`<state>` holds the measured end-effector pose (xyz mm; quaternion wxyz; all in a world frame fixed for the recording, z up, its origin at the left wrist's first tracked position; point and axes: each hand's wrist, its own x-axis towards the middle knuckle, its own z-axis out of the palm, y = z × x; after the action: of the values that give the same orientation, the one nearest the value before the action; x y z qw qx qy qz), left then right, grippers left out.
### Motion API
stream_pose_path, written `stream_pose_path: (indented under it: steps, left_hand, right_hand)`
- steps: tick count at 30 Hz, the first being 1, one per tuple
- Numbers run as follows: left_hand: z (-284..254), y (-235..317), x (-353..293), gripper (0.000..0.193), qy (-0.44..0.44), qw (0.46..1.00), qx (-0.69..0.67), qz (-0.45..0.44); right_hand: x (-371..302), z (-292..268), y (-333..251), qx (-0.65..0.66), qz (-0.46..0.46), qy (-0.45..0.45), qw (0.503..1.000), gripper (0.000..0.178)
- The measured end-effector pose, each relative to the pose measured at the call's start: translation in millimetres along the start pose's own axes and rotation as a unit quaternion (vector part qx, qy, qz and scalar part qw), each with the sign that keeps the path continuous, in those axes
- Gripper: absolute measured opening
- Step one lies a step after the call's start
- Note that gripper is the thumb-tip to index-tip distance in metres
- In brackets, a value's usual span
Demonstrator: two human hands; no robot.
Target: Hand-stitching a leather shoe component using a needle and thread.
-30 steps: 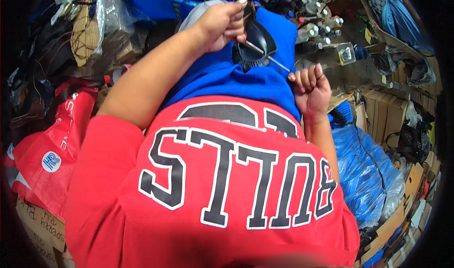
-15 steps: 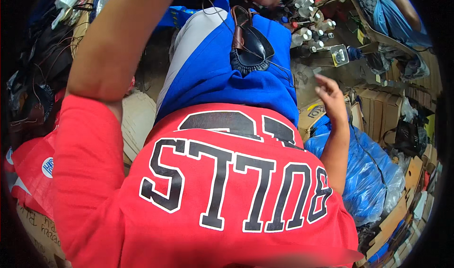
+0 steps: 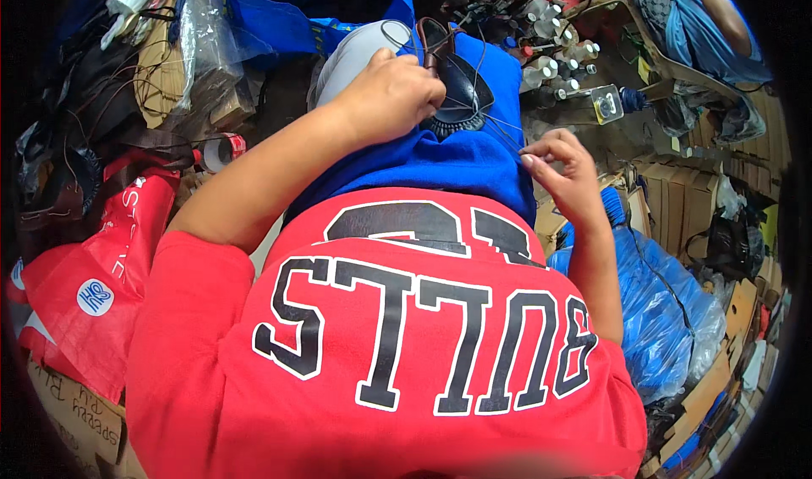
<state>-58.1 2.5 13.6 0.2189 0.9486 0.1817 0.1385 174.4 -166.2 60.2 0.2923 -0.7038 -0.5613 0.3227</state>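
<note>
A leather shoe upper (image 3: 462, 80), dark inside with a brown strap and a gathered toe, rests on my lap over the blue shorts (image 3: 499, 65). My left hand (image 3: 393, 97) is closed beside its left edge, and thin strands run from the fingers across the toe. At the right, my right hand (image 3: 565, 168) pinches a dark thread (image 3: 505, 132) between thumb and fingers. That thread stretches from the toe to the fingertips. Another loop of it curls above my left hand. The left fingertips are partly hidden, so a needle cannot be made out.
Bottles (image 3: 558, 60) crowd the far right, beside a clear container (image 3: 606, 104). A blue plastic-wrapped bundle (image 3: 651, 301) lies close to my right arm. On the left are a red bag (image 3: 110, 284) and a roll of tape (image 3: 222, 151). A blue bag (image 3: 313, 5) lies ahead.
My left hand has come down from the top edge to the shoe upper. My right hand has shifted slightly left and lower, its fingers now together on the thread.
</note>
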Motion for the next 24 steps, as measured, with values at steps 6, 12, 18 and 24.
stream_pose_path:
  steps: [6,12,18,24]
  left_hand:
    - [-8,8,8,0.009,0.009,0.998,-0.021,0.057]
    - [12,-7,37,0.015,-0.017,0.992,-0.120,-0.016]
    - [16,-8,42,0.014,-0.035,0.976,-0.214,-0.035]
    - [19,-10,43,0.013,-0.024,0.992,-0.119,0.019]
  right_hand:
    - [45,-22,-1,-0.094,-0.054,0.050,0.993,0.014]
    - [58,-24,26,0.129,0.065,-0.068,0.987,0.012]
    - [30,-23,1,0.177,-0.004,-0.048,0.983,0.009]
    - [21,-19,-24,-0.028,-0.117,-0.036,0.992,0.014]
